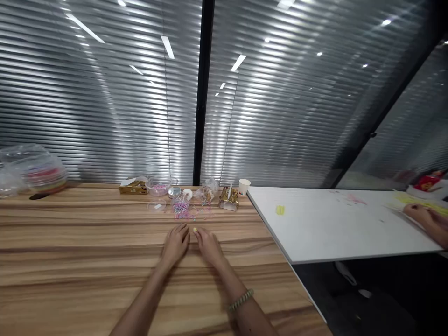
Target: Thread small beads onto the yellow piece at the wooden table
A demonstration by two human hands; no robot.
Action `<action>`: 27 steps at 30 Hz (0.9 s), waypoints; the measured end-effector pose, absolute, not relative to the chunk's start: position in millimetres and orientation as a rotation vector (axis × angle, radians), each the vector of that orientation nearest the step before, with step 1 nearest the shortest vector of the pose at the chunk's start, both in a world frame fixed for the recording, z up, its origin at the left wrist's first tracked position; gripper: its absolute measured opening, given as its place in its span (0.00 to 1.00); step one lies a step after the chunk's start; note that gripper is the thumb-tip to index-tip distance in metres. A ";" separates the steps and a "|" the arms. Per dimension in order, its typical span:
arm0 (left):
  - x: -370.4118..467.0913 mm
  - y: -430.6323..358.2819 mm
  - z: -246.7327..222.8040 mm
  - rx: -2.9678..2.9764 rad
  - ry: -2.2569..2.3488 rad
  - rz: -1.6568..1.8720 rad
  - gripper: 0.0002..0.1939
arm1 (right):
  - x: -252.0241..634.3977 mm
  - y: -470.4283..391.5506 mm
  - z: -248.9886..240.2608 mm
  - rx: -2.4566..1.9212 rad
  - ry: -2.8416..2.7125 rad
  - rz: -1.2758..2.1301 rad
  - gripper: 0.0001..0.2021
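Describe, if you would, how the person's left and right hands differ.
The right hand holds a small yellow piece at its fingertips; in the left hand, nothing held shows. A beaded bracelet rings the right hand's forearm; the left hand's visible forearm is bare. Both hands are over the wooden table.

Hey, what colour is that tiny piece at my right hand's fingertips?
The tiny piece looks pale yellow; it shows best in the head view, the only one.
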State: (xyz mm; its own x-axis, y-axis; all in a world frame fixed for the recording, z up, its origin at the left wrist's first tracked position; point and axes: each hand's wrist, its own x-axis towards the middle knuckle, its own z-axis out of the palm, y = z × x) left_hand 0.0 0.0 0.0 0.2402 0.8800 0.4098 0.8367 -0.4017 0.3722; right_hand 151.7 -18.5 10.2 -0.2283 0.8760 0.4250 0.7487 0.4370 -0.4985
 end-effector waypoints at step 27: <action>-3.9 14.4 5.2 1.917 1.517 1.268 0.16 | 153.4 -20.9 12.4 -1.394 -1.872 0.360 0.15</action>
State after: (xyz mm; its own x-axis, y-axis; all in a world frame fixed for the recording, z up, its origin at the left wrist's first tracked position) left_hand -3.9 14.4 5.2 0.0075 0.9125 0.4091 0.5646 -0.3415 0.7514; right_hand 153.4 -20.9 12.4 -0.1149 0.9077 0.4035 0.6934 0.3642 -0.6217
